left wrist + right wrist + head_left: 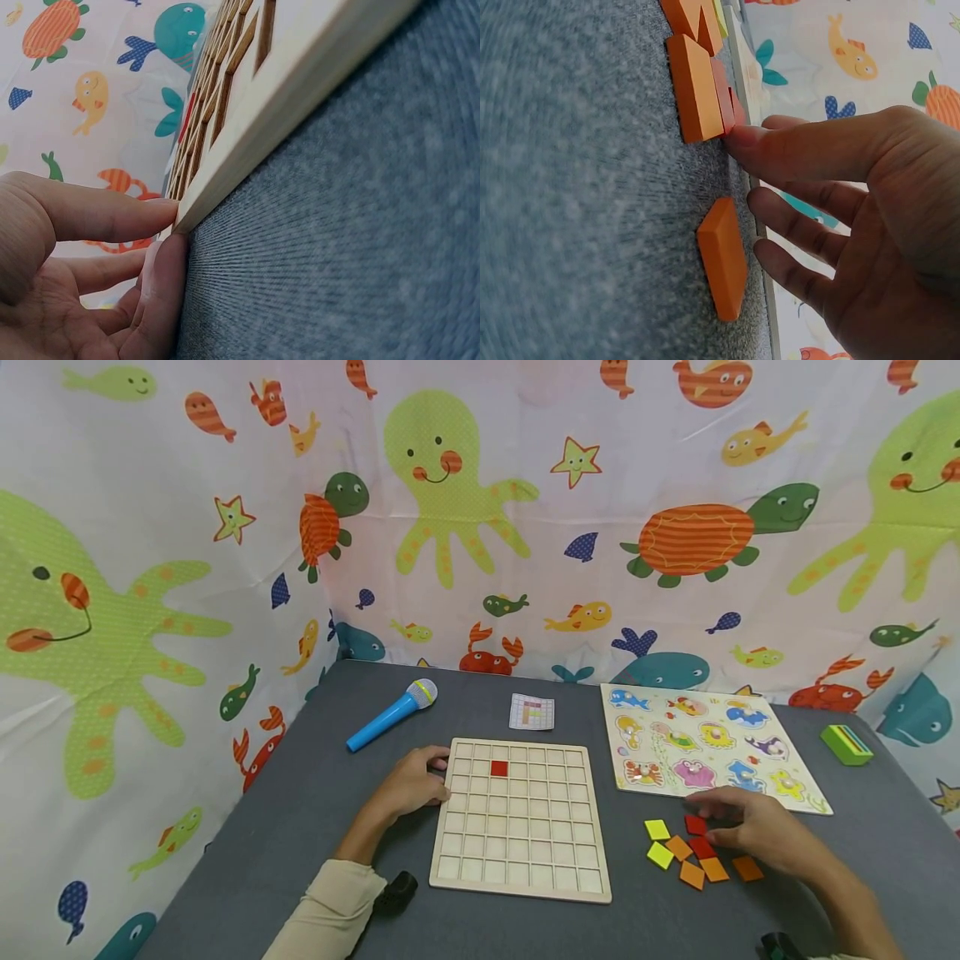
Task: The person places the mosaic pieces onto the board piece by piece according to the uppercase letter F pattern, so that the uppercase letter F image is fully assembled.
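Note:
A wooden grid board [520,897] lies on the table, with one red tile [498,768] in a cell of its second row. At the board's left edge, my left hand [416,781] holds the frame, thumb and a finger against its corner in the left wrist view. To the right, my right hand [757,827] is over a group of loose tiles. Its thumb touches a red tile [702,847], and another red tile [695,824] is close to the fingers. Orange tiles [692,875] and yellow tiles [660,855] lie around them; one orange tile [724,259] sits apart below the fingers.
A small pattern card [532,712] lies behind the board, and a blue toy microphone [392,716] at its back left. A sea-animal puzzle [660,747] stands behind the tiles. A green block [847,745] is far right. A printed curtain [487,527] closes off the back.

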Tool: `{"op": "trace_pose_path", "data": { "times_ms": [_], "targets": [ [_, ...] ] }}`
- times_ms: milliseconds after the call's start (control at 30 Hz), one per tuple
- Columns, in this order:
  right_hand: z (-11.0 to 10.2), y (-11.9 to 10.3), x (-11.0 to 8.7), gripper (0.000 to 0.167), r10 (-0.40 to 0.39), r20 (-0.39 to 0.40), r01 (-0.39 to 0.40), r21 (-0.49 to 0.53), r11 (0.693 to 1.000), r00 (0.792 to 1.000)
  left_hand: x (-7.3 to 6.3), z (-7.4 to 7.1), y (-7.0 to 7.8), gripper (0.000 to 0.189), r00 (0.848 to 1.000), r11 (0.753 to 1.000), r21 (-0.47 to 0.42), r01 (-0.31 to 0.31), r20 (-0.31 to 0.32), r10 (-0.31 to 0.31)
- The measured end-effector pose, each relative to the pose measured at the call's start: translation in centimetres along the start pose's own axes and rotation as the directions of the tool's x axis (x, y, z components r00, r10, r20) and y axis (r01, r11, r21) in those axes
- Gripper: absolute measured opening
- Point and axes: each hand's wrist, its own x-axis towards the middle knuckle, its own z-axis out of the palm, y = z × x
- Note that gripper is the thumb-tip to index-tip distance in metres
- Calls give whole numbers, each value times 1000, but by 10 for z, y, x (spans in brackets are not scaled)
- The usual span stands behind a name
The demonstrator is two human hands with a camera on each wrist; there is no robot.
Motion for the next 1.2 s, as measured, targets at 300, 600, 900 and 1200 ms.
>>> {"op": "trace_pose_path", "data": {
  "times_ms": [300, 600, 900, 1200],
  "targets": [
    [0, -1, 0, 42, 12, 4, -12, -21, 1000, 1000, -2, 0, 1, 68, 1000, 1000, 10, 0, 3, 0],
    [2, -3, -1, 45, 1, -23, -1, -36, 999, 1000, -2, -1, 0, 69, 1000, 1000, 8, -9, 1, 9],
    [10, -12, 2, 46, -38, -36, 37, -15, 999, 999, -2, -3, -2, 69, 1000, 1000, -21, -9, 7, 9],
    [16, -20, 7, 45, -82, -49, 79, -71, 994, 995, 0, -2, -4, 69, 1000, 1000, -18, -19, 12, 19]
  ]
}}
